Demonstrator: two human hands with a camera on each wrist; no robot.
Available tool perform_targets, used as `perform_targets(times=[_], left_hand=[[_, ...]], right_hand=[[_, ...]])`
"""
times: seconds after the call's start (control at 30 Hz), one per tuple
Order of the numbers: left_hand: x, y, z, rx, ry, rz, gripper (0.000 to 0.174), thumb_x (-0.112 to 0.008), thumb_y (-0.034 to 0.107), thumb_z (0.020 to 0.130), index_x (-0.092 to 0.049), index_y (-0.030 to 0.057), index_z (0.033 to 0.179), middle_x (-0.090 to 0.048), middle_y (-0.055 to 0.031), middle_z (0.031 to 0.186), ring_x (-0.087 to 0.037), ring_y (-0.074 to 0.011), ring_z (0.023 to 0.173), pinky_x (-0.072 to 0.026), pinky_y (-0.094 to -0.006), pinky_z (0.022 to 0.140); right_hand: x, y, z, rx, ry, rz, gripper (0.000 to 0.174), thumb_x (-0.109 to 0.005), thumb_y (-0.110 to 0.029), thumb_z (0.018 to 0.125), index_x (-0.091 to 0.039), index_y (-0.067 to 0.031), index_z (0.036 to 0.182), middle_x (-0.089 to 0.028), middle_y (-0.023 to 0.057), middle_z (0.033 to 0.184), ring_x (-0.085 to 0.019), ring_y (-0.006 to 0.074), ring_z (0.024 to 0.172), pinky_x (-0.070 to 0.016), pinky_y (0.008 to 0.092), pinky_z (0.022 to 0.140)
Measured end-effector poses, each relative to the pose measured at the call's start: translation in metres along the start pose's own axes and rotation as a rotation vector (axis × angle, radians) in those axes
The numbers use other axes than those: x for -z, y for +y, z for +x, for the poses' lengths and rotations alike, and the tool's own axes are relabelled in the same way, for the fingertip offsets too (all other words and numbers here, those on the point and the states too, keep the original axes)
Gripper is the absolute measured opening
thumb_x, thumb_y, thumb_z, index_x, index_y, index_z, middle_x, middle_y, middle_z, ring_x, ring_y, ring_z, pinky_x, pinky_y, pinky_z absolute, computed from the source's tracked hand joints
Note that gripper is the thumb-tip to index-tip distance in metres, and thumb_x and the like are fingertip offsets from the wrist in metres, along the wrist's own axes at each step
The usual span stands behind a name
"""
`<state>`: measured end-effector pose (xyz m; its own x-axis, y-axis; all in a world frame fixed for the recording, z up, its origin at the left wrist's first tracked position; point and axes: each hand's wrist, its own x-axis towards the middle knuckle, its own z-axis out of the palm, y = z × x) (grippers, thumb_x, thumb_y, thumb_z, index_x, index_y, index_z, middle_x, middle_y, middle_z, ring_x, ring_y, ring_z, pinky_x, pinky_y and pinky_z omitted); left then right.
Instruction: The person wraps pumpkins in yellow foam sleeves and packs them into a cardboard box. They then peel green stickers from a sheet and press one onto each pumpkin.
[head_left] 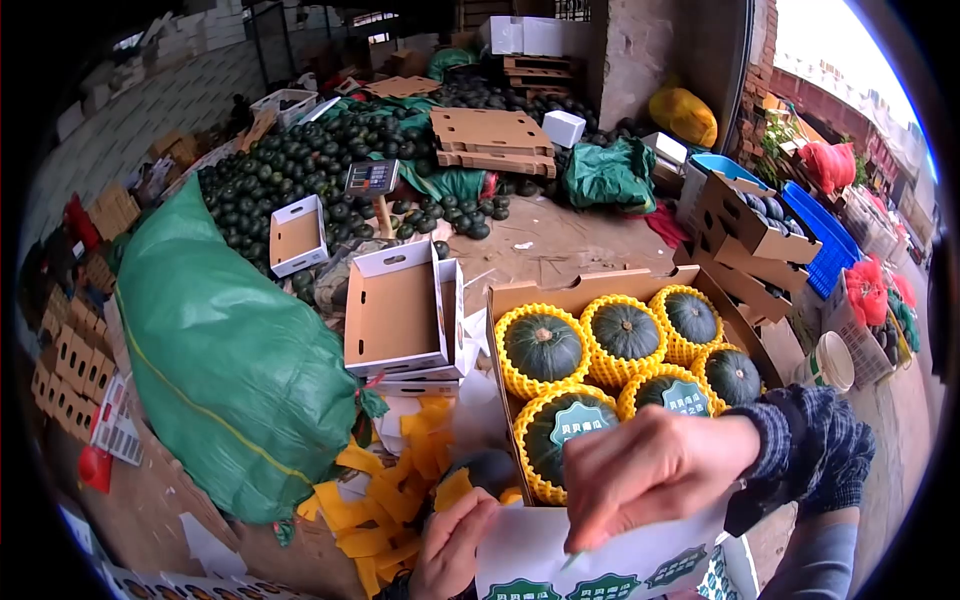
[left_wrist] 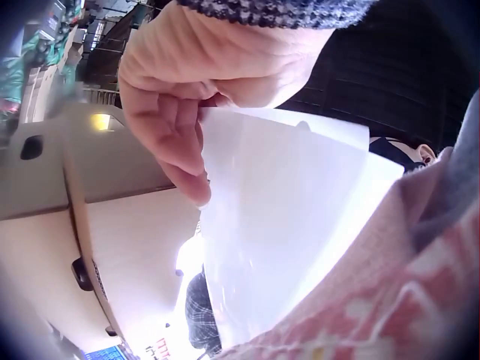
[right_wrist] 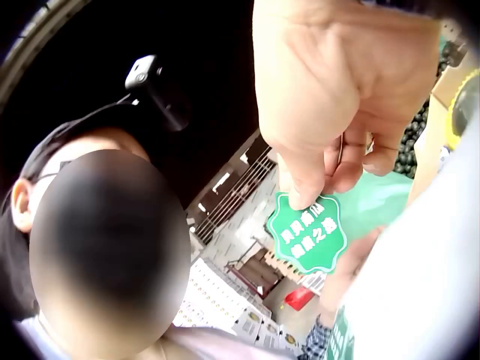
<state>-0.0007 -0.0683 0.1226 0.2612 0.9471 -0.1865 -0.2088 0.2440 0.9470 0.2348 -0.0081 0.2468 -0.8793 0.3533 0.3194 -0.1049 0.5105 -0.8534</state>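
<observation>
My right hand [head_left: 655,465] pinches a green scalloped sticker [right_wrist: 307,234] with white lettering between thumb and fingers. In the head view that sticker shows only as a thin edge below the fingertips. My left hand [head_left: 455,548] grips a white sheet [left_wrist: 277,202] of matching green stickers at its edge, under the right hand. Just beyond, an open cardboard box [head_left: 590,285] holds several dark green squashes [head_left: 545,345] in yellow foam nets. Two in the near row bear a sticker, such as the label [head_left: 582,422]; my right hand partly covers this row.
A large green sack [head_left: 220,350] stands at the left. Yellow foam nets [head_left: 385,505] lie between it and the box. Empty cartons [head_left: 395,310], a scale [head_left: 372,178] and a big heap of squashes [head_left: 250,165] are behind. Stacked boxes [head_left: 745,235] and a white bucket [head_left: 828,362] stand right.
</observation>
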Motion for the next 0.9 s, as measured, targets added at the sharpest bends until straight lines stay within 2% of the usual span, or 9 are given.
perform_targets(times=[0.03, 0.13, 0.27, 0.33, 0.5, 0.67, 0.7, 0.8, 0.9], left_hand=[[-0.014, -0.001, -0.002, -0.070, 0.173, -0.054, 0.016, -0.050, 0.011, 0.096, -0.055, -0.0020, 0.089, -0.049, 0.0005, 0.078, -0.044, -0.0063, 0.073, -0.0322, -0.0196, 0.065], [-0.005, 0.000, 0.001, -0.109, 0.035, 0.080, 0.018, -0.047, 0.011, 0.097, -0.052, -0.0005, 0.084, -0.045, 0.0018, 0.074, -0.041, -0.0056, 0.071, -0.0308, -0.0207, 0.065], [-0.002, 0.000, 0.000, -0.079, 0.008, 0.036, 0.021, -0.045, 0.011, 0.098, -0.049, -0.0002, 0.081, -0.042, 0.0016, 0.072, -0.038, -0.0061, 0.070, -0.0293, -0.0217, 0.063], [0.000, 0.004, -0.004, -0.228, -0.068, 0.275, 0.023, -0.043, 0.015, 0.099, -0.058, -0.0015, 0.090, -0.056, -0.0047, 0.088, -0.052, -0.0129, 0.083, -0.0398, -0.0239, 0.076], [-0.004, 0.003, 0.002, -0.195, -0.065, 0.216, 0.019, -0.049, 0.012, 0.097, -0.052, 0.0002, 0.083, -0.048, -0.0017, 0.079, -0.043, -0.0087, 0.075, -0.0341, -0.0233, 0.067], [-0.010, 0.004, 0.005, -0.105, -0.078, 0.192, 0.024, -0.045, 0.014, 0.099, -0.046, 0.0006, 0.079, -0.038, 0.0010, 0.071, -0.034, -0.0068, 0.068, -0.0265, -0.0223, 0.061], [-0.011, 0.003, 0.006, -0.109, -0.072, 0.191, 0.024, -0.045, 0.014, 0.099, -0.046, 0.0004, 0.079, -0.038, 0.0013, 0.071, -0.035, -0.0067, 0.068, -0.0266, -0.0223, 0.061], [-0.008, 0.001, 0.003, -0.121, -0.062, 0.181, 0.024, -0.045, 0.014, 0.099, -0.047, 0.0001, 0.080, -0.039, 0.0016, 0.072, -0.035, -0.0065, 0.069, -0.0269, -0.0224, 0.062], [-0.005, 0.001, 0.002, -0.126, -0.039, 0.143, 0.023, -0.045, 0.014, 0.099, -0.048, -0.0002, 0.081, -0.041, 0.0013, 0.074, -0.037, -0.0067, 0.071, -0.0282, -0.0221, 0.063]], right_hand=[[0.022, 0.002, -0.003, -0.366, 0.245, 0.080, 0.005, -0.065, -0.002, 0.091, -0.064, 0.0026, 0.092, -0.068, 0.0073, 0.090, -0.061, 0.0115, 0.079, -0.0502, 0.0250, 0.075], [0.091, 0.054, -0.012, -0.638, 0.520, 0.021, 0.062, -0.067, 0.002, 0.088, -0.030, -0.0061, 0.137, -0.062, 0.0035, 0.082, -0.059, 0.0082, 0.081, -0.0493, 0.0236, 0.074], [0.103, 0.115, -0.014, -0.587, 0.620, 0.046, 0.041, -0.067, 0.000, 0.089, -0.035, -0.0069, 0.115, -0.061, 0.0053, 0.084, -0.058, 0.0103, 0.081, -0.0481, 0.0259, 0.076], [0.102, 0.131, -0.016, -0.593, 0.614, 0.025, 0.040, -0.067, -0.001, 0.089, -0.035, -0.0074, 0.113, -0.061, 0.0057, 0.083, -0.058, 0.0108, 0.081, -0.0484, 0.0264, 0.075], [0.096, 0.139, -0.016, -0.609, 0.639, 0.015, 0.041, -0.071, -0.003, 0.087, -0.036, -0.0070, 0.109, -0.061, 0.0070, 0.083, -0.059, 0.0119, 0.082, -0.0493, 0.0283, 0.074], [0.098, 0.122, -0.004, -0.534, 0.207, -0.682, 0.033, -0.070, -0.028, 0.088, -0.050, -0.0070, 0.103, -0.062, 0.0165, 0.085, -0.064, 0.0309, 0.085, -0.0513, 0.0396, 0.074], [0.098, 0.127, -0.005, -0.469, 0.142, -0.857, 0.034, -0.060, -0.040, 0.093, -0.053, -0.0094, 0.104, -0.058, 0.0204, 0.092, -0.060, 0.0385, 0.090, -0.0515, 0.0435, 0.073], [0.087, 0.105, 0.004, -0.466, 0.090, -1.334, 0.038, -0.054, -0.047, 0.095, -0.052, -0.0100, 0.104, -0.052, 0.0202, 0.097, -0.059, 0.0377, 0.092, -0.0522, 0.0433, 0.072], [0.084, 0.114, 0.002, -0.469, -0.097, -1.224, 0.053, -0.035, -0.061, 0.097, -0.048, -0.0105, 0.104, -0.051, 0.0189, 0.098, -0.059, 0.0346, 0.092, -0.0515, 0.0470, 0.072]])
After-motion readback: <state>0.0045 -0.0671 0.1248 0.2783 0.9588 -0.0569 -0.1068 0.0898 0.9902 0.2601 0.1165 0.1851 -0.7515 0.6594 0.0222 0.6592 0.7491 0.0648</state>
